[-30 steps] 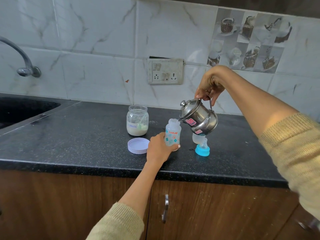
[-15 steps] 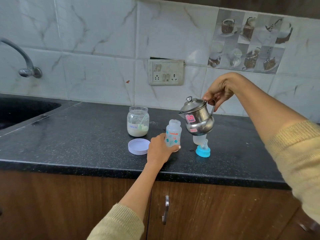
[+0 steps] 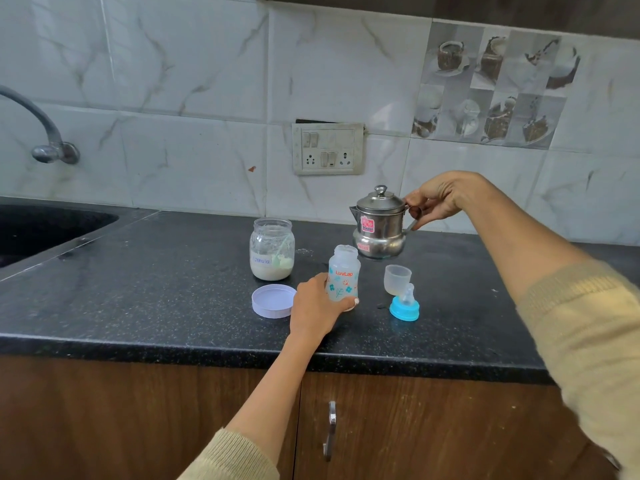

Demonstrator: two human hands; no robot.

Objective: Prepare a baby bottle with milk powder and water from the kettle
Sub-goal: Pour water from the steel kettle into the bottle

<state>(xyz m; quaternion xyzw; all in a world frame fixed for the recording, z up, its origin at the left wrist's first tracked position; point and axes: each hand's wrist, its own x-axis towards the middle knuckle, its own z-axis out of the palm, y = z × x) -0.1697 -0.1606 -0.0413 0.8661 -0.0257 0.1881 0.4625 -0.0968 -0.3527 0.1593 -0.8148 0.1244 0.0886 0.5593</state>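
The open baby bottle (image 3: 343,274), clear with blue flowers and an orange logo, stands upright on the black counter (image 3: 156,289). My left hand (image 3: 317,303) grips its lower part. Behind and to the right, the small steel kettle (image 3: 379,226) with its lid on is upright, at or just above the counter, and my right hand (image 3: 438,199) holds its handle. A glass jar (image 3: 272,249) of white milk powder stands open to the left, a scoop inside. Its lilac lid (image 3: 273,301) lies in front of it.
A clear bottle cap (image 3: 396,278) and the blue teat ring (image 3: 404,304) lie right of the bottle. A dark sink (image 3: 41,230) and tap (image 3: 41,133) are at the far left. A switch panel (image 3: 328,148) is on the tiled wall. Cabinet doors sit below the counter edge.
The kettle was tilted with its spout over the bottle's mouth; my right hand has turned it upright and moved it back and to the right. My left hand stays on the bottle.
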